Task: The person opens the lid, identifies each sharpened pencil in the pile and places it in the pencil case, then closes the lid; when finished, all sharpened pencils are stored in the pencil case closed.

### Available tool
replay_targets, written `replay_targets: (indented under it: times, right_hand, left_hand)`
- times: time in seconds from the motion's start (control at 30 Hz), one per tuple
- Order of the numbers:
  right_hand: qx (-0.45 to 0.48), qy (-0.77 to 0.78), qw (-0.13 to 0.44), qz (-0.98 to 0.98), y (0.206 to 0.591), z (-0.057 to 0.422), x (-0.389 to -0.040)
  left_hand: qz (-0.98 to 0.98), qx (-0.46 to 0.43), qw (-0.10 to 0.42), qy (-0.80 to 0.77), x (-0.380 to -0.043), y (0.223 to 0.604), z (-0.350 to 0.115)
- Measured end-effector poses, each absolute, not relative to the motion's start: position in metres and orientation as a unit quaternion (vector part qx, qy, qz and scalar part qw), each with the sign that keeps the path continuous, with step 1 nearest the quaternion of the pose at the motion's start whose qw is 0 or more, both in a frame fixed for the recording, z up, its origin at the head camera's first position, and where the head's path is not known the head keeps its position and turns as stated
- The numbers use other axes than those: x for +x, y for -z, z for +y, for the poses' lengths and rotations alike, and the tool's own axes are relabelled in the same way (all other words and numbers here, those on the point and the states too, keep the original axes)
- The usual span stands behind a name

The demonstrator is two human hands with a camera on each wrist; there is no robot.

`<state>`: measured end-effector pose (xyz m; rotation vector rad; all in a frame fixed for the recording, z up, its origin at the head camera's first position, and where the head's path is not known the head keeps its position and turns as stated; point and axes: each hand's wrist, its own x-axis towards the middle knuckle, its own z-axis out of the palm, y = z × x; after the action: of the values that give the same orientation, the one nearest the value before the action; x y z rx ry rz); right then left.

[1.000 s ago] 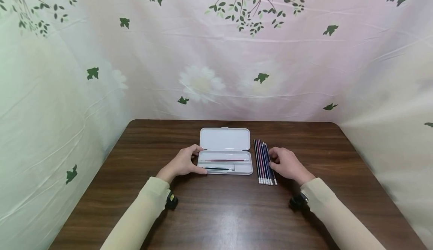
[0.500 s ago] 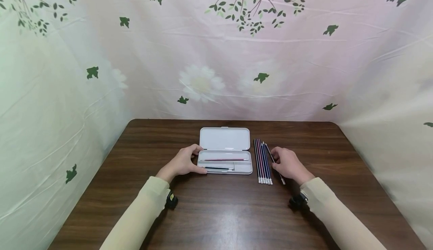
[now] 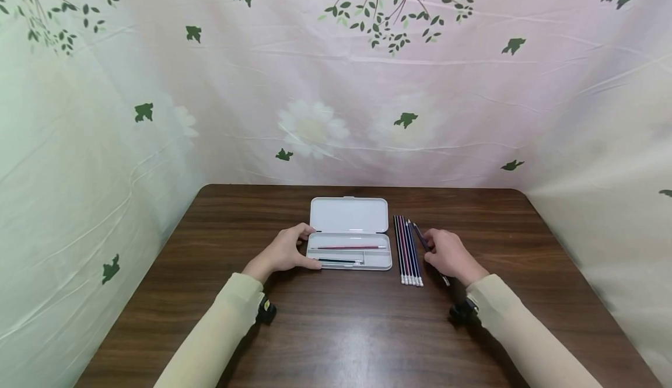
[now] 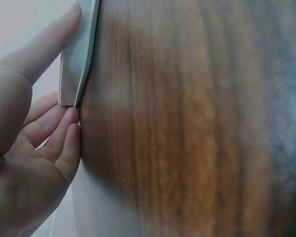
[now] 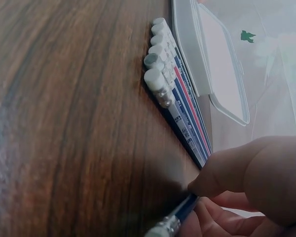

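Observation:
An open white pencil case (image 3: 375, 259) lies mid-table with its lid (image 3: 349, 215) folded back. Inside are a red pencil (image 3: 350, 248) and a dark pencil (image 3: 338, 261). My left hand (image 3: 286, 251) grips the case's left end, thumb along the front edge; the left wrist view shows the fingers (image 4: 54, 138) at the case corner (image 4: 79, 59). Right of the case lies a row of several pencils (image 3: 408, 251) with white eraser ends (image 5: 158, 54). My right hand (image 3: 446, 255) pinches one blue pencil (image 3: 420, 236) just right of the row; in the right wrist view that pencil (image 5: 180, 212) runs under the fingertips (image 5: 222, 173).
The dark wooden table (image 3: 336, 329) has rounded far corners and is closed in on three sides by a floral cloth backdrop (image 3: 336, 84). Bare wood lies in front of the case and to both sides. Wrist cameras sit on both sleeves.
My right hand has drawn the rightmost pencil away from the row, swung its eraser end to the right and now pinches it. The left hand and case have not moved.

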<state>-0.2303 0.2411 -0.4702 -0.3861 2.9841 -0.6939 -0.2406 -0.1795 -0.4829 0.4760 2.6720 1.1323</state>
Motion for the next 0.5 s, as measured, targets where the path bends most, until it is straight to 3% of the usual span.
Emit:
replay_targets:
  times: [0.5]
  right_hand:
    - [-0.101,0.221,0.025,0.970,0.4638,0.2488,-0.2271]
  left_hand:
    - [0.903,0.160,0.100,-0.386,-0.2410,0.4849,-0.1799]
